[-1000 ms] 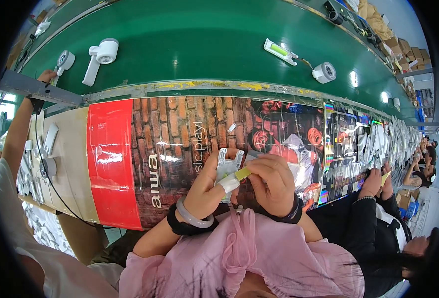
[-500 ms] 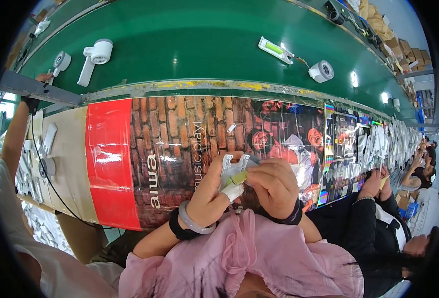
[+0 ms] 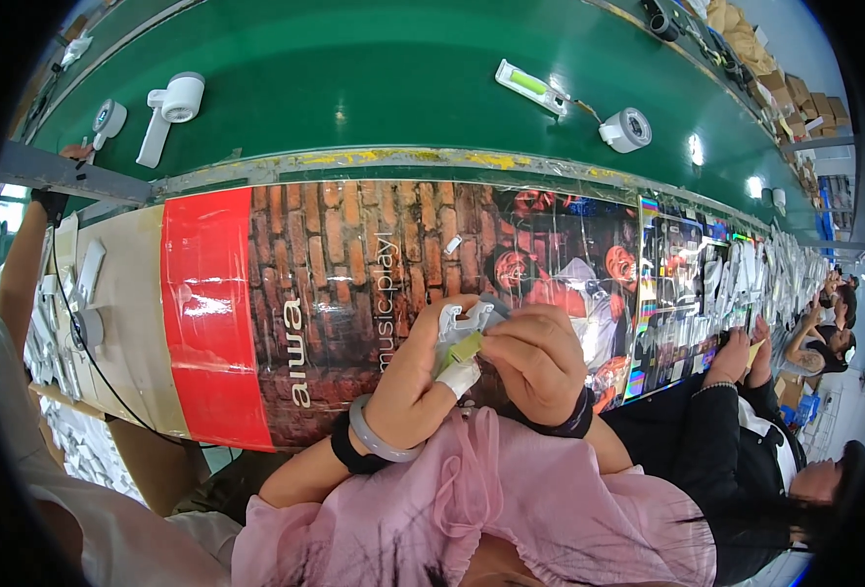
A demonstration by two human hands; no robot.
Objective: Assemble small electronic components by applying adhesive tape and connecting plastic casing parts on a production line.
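Observation:
Close to my chest, my left hand (image 3: pixel 408 386) is closed around a white plastic part (image 3: pixel 465 317) with two prongs at its far end, probably a handheld-fan handle. White wrapping covers my left thumb. A small yellow-green piece (image 3: pixel 465 346) stands out from this part. My right hand (image 3: pixel 540 364) pinches beside it, thumb and finger pressed together at the piece's right edge. A grey part (image 3: pixel 492 311) shows between the hands; the fingers hide most of it.
Beyond the printed mat (image 3: pixel 207 303) runs a green conveyor belt (image 3: pixel 374 88) behind a metal rail (image 3: pixel 354 161). On it lie a white fan (image 3: pixel 180 98) and an opened fan handle (image 3: pixel 532 88) wired to its head (image 3: pixel 626 129). Co-workers sit on both sides; white parts (image 3: pixel 755 279) heap at right.
The fans on the belt have shifted a little to the left, and the whole view has moved slightly. Both hands keep nearly the same grip on the part.

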